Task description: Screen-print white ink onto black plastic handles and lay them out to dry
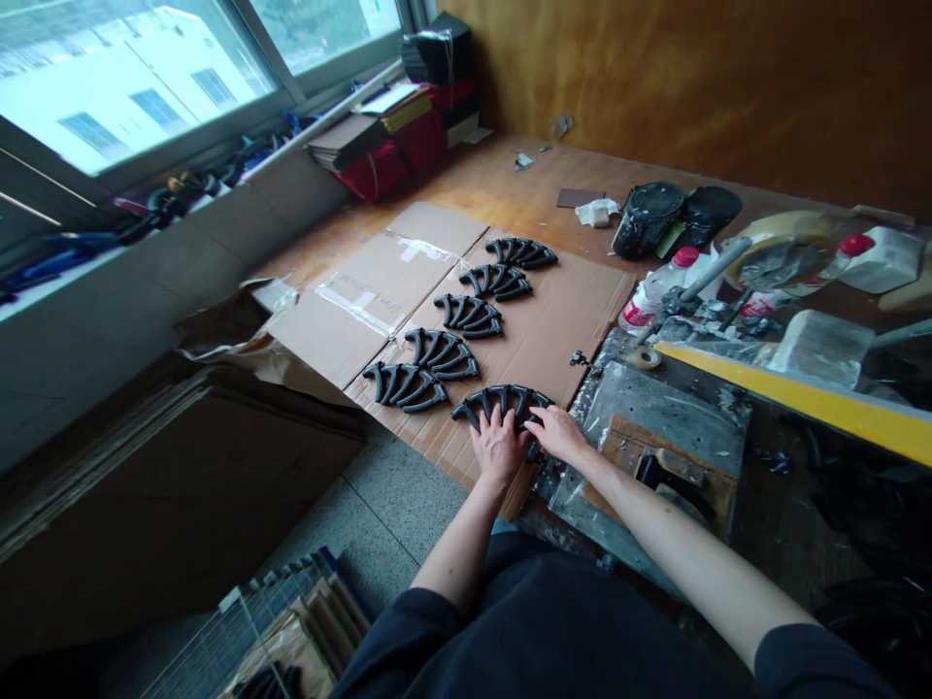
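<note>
Head view: just below the centre of the frame, a black fan-shaped cluster [499, 391] of curved pieces, lying near the lower edge of a flattened cardboard sheet [564, 306]. On its middle, the fingers of the left hand [499, 444], spread and slightly bent; at its right end, the fingers of the right hand [559, 432], bent inward. Cannot tell for either of the hands whether gripping or only resting.

Up and to the left of the hands, five similar clusters [470, 316] in a slanting row, from left of centre to upper centre. Under the sheet, a brown worktop [502, 175], reaching toward the upper part of the frame.

Right of centre, two dark containers [648, 218] and, below, a red-capped bottle [645, 296]. Farther down on the right, a yellow strip [793, 400], a small tape roll [645, 358] and a stained grey plate [677, 393]. At upper left, red bundles [418, 146] near a window [131, 78]; at lower left, stacked cardboard [175, 466] and a wire basket [211, 641].
</note>
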### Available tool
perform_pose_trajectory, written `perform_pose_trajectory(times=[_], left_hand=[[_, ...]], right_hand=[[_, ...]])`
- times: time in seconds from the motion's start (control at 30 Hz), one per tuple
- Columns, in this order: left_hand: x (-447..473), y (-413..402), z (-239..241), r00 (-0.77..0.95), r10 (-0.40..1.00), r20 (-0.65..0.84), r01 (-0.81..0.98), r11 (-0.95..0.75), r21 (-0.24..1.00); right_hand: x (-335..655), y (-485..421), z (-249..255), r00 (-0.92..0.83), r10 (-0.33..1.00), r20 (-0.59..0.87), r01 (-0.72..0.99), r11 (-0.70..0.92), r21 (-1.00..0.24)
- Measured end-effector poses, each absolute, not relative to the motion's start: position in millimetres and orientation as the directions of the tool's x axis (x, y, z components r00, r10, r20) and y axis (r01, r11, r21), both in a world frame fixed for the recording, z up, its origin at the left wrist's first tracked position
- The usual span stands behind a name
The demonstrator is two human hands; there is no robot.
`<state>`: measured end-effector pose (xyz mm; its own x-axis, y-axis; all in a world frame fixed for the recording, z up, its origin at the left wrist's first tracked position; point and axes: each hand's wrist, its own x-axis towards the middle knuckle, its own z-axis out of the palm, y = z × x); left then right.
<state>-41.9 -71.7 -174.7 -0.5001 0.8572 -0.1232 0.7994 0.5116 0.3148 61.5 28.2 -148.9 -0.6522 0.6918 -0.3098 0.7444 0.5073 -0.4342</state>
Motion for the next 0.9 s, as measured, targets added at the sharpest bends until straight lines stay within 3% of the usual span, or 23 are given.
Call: perform_pose_trajectory(times=[0.1,0.27,0.4,0.57,0.77,0.9], left_hand=[[-50.5,-70.7,-165.9,-0.491,0.863,-0.121,0.813,0.503,0.292],[-81.2,-62.4,-140.0,-0.467,0.884,0.006,0.854,0.449,0.263],[-111.8,-12.7,-126.4,-0.403,0.911,0.091,0.890,0.366,0.273],[-118.1,68.9,-115.4,-0.249,0.920,0.303,0.941,0.157,0.299],[-101.2,124.1,-115.4,-0.150,0.813,0.563,0.957,-0.022,0.288],[-98.1,145.1,-122.0,-0.121,0.766,0.631,0.952,-0.090,0.292]], right_hand=[[65.3,25.6,-146.0,-0.637,0.721,-0.275,0.736,0.460,-0.497],[67.8,21.4,-142.0,-0.604,0.757,-0.248,0.726,0.395,-0.562],[61.2,20.8,-155.0,-0.693,0.676,-0.250,0.691,0.525,-0.497],[62.8,22.2,-193.6,-0.646,0.688,-0.331,0.751,0.493,-0.440],[77.7,18.2,-234.1,-0.663,0.732,-0.159,0.698,0.527,-0.486],[81.1,14.5,-242.9,-0.668,0.740,-0.073,0.673,0.561,-0.482]])
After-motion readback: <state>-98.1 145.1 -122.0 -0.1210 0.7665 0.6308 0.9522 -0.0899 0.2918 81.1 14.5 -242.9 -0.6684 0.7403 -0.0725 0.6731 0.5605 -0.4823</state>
